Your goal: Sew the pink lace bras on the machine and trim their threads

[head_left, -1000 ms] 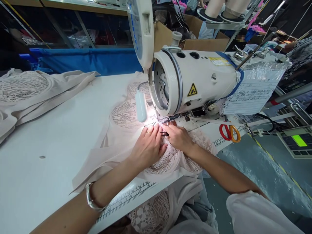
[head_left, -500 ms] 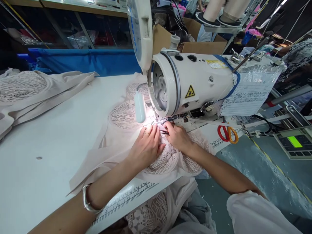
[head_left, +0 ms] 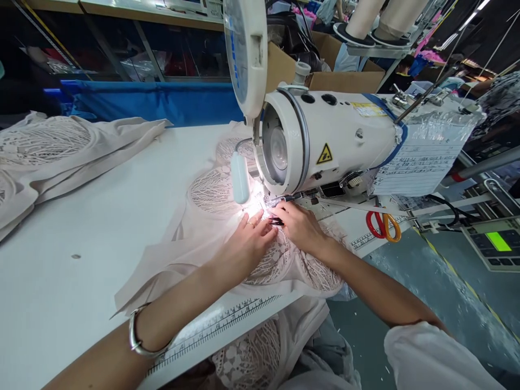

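Observation:
A pale pink lace garment (head_left: 215,189) lies spread on the sewing table beneath the machine's needle area. My left hand (head_left: 254,238) rests on it, palm down, with fingers stretched toward the lit presser foot. Close by on the right, my right hand (head_left: 298,225) is closed around small dark thread snips (head_left: 277,221). Their two points stick out toward my left fingers. The thumb and forefinger of that hand are at the cloth beside the presser foot (head_left: 271,201). The white sewing machine (head_left: 333,141) stands just beyond both hands, and the stitch point is washed out by glare.
A small lamp (head_left: 239,179) hangs left of the needle. Red-and-orange-handled scissors (head_left: 384,225) are at the right near a control panel (head_left: 498,242). More lace pieces (head_left: 44,141) lie at the left. A printed ruler (head_left: 219,322) runs along the table's front edge.
The view has shifted slightly, so the scene sits further right. My left fingers have spread and drawn back a little from the presser foot. My right hand keeps the snips beside it.

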`<state>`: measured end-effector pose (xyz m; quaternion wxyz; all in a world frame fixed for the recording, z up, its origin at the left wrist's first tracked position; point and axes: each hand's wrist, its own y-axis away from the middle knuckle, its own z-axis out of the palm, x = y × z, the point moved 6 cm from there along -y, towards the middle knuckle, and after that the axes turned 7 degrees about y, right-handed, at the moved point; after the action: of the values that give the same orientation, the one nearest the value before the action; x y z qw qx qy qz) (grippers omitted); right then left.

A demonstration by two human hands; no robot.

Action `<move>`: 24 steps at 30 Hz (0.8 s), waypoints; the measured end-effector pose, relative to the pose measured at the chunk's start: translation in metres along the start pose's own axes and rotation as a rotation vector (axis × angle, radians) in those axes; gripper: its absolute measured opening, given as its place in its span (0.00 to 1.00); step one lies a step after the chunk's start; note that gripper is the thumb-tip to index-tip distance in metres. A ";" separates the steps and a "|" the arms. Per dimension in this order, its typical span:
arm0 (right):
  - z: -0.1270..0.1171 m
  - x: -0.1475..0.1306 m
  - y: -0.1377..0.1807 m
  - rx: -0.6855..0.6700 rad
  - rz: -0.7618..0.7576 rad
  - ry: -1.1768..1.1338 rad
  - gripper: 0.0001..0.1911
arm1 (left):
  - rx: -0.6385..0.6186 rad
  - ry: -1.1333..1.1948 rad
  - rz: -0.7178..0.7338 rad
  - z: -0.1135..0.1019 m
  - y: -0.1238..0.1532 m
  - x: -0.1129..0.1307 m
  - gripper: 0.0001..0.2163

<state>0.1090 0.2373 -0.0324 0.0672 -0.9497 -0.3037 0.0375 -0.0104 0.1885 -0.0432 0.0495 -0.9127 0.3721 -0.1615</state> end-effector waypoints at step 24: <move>-0.007 -0.002 0.059 0.185 0.031 -0.057 0.16 | 0.076 -0.158 0.128 -0.012 0.000 0.005 0.18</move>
<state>0.1421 0.1879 -0.0343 0.1452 -0.9425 -0.2861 0.0936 -0.0108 0.1857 -0.0305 0.1236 -0.8944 0.4181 -0.0994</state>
